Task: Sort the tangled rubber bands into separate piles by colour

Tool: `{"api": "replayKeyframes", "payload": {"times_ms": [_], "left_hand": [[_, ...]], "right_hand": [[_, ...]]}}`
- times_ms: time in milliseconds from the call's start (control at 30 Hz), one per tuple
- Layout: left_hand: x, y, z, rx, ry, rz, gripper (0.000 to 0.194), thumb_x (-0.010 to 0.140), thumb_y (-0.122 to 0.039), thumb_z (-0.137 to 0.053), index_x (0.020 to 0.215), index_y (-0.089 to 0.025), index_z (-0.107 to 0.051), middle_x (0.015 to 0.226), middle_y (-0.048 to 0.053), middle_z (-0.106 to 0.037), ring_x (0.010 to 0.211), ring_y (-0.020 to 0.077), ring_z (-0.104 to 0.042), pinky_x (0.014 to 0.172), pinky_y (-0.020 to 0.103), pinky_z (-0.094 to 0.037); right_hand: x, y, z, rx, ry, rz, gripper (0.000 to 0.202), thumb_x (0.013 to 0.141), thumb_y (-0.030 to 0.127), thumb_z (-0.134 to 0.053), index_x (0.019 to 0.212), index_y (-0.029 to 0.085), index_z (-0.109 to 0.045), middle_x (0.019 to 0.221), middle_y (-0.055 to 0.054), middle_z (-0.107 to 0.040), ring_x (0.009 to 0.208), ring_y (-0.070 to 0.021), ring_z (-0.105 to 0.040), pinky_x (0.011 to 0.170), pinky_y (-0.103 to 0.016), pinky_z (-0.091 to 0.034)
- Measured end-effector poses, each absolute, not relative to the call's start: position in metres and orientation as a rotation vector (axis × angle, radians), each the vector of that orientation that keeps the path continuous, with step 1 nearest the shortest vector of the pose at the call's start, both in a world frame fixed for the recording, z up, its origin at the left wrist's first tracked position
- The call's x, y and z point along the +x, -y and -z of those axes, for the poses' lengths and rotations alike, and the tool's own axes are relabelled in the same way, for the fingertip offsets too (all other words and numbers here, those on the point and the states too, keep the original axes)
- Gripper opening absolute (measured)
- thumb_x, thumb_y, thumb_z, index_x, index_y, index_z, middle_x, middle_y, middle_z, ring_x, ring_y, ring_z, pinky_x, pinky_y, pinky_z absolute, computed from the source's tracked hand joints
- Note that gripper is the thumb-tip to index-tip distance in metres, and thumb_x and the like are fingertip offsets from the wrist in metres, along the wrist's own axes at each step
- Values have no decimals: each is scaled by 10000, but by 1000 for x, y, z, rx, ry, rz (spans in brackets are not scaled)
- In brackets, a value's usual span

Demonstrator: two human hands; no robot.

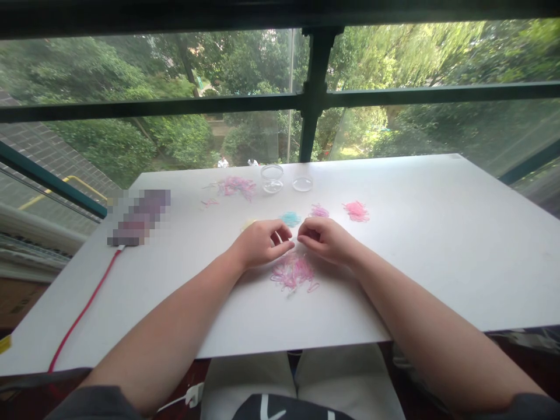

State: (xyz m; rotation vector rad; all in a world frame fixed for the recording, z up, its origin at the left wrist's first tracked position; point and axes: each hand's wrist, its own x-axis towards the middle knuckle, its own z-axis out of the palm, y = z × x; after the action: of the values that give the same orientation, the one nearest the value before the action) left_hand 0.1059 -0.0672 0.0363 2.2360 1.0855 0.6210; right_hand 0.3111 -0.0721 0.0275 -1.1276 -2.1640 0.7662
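Observation:
My left hand (262,242) and my right hand (326,240) face each other a short way apart over the middle of the table. Both have curled fingers, with thumb and forefinger close together in a pinch. Whatever lies between the fingertips is too small to make out. Just below them is a loose pile of mixed pink, purple and pale elastic bands (294,273). Beyond the fingers sit small heaps of blue bands (289,219), purple bands (319,210) and pink bands (356,211). Some pale yellow bands (248,223) are partly hidden behind my left hand.
Another mixed heap of bands (236,187) lies farther back, beside a clear round container (272,172) and a clear round lid (302,184). A blurred-out device (142,219) with a red cable (85,309) rests on the left of the white table (437,245). Windows border the far edge.

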Motion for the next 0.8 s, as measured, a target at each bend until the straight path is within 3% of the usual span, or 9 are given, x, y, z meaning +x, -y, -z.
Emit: {"api": "replayKeyframes", "payload": {"times_ms": [233,800], "left_hand": [[106,67,-37,2278,-1046,-657,106,784,-236,-547,770,-166,-625,694,-4,-643,607,92,-568,601,202,-442],[105,66,-35,2315,-999,-754,72,775,-193,-533,753,-164,-596,688,-18,-608,611,83,-532,593,198,-411]], "right_hand": [[310,72,-28,-1081,2168,-748,70,775,188,-535,720,163,-571,614,20,-502,540,-83,-390,521,-220,-314],[313,73,-32,-1020,2130,-744,59,720,125,-515,687,175,-509,596,35,-454,538,-82,-372,500,-212,-300]]}}
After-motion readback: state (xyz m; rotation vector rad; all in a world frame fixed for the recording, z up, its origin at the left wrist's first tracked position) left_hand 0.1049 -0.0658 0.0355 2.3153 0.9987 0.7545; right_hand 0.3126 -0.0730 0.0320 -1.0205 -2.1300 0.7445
